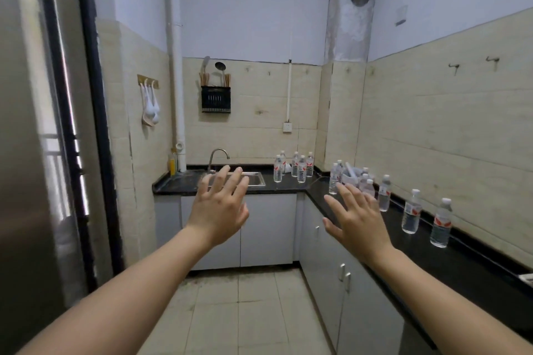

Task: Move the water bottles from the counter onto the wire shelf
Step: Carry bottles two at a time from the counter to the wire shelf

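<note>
Fingers (222,179) spread wide and empty, left hand (217,215) and right hand (357,220) stretch forward, backs up.

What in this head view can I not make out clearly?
- Wire shelf: nowhere in the head view; its place is unknown.
- Corner bottles: the right hand hides some, so no sure count.
- Bottle labels: too small to read.
- White object on the counter: cut off by the right edge.
</note>
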